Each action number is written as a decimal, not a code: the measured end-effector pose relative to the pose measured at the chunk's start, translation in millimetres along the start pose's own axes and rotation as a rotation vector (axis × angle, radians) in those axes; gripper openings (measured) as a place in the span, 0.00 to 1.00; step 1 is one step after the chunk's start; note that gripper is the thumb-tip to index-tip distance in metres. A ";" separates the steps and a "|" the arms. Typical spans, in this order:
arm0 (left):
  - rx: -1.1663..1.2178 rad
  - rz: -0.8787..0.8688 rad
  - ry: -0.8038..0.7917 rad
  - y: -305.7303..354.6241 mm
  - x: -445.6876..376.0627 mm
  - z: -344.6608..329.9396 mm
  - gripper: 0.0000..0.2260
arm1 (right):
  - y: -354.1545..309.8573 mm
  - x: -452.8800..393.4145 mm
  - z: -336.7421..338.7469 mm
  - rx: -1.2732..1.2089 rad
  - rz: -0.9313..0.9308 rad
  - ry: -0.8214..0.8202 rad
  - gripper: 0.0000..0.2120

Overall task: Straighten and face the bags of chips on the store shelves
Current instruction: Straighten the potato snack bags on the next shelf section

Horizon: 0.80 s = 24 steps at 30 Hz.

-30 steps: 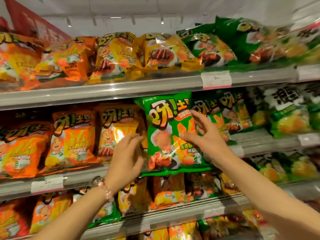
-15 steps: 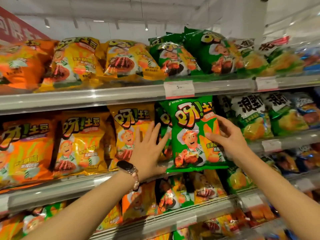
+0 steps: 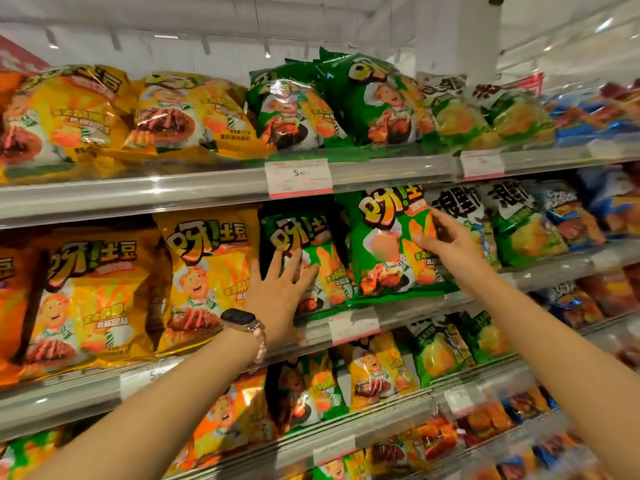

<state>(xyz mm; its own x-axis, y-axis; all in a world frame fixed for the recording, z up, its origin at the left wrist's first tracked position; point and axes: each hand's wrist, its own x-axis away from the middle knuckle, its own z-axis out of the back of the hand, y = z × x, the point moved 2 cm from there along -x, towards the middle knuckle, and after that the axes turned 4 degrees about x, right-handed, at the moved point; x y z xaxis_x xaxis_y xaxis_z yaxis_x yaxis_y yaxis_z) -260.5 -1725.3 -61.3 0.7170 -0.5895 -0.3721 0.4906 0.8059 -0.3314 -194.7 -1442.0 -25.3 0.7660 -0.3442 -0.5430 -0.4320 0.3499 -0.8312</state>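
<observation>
right hand pinches the front green bag at its right edge. left hand lies flat, fingers spread, on the neighbouring green bag. these look light, puffy and slick, so edges seem safest.

Bare forearms; the left wrist wears a dark-faced smartwatch on a pale link band.

Your single head camera faces the chip shelves close up, angled slightly upward; the edges look blurred.

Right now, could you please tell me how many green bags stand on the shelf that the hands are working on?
2: one under the left hand, at, and one gripped by the right hand, at. More may be hidden behind.
</observation>
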 end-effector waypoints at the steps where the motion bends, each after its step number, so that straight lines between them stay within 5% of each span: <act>1: -0.002 0.004 0.003 0.0 0.0 -1.0 0.56 | 1.1 -4.9 5.8 0.001 0.000 0.009 0.24; 24: -0.058 0.035 0.032 -2.1 -3.1 -8.2 0.59 | 53.3 -37.2 -20.9 0.231 0.022 -0.194 0.23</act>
<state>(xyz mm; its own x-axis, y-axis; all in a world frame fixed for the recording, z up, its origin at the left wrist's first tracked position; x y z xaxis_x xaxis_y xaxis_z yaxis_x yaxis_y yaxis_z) -267.9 -1725.6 -66.5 0.7168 -0.5630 -0.4114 0.4352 0.8222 -0.3669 -256.1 -1428.7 -51.9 0.8439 -0.1687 -0.5093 -0.3470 0.5524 -0.7579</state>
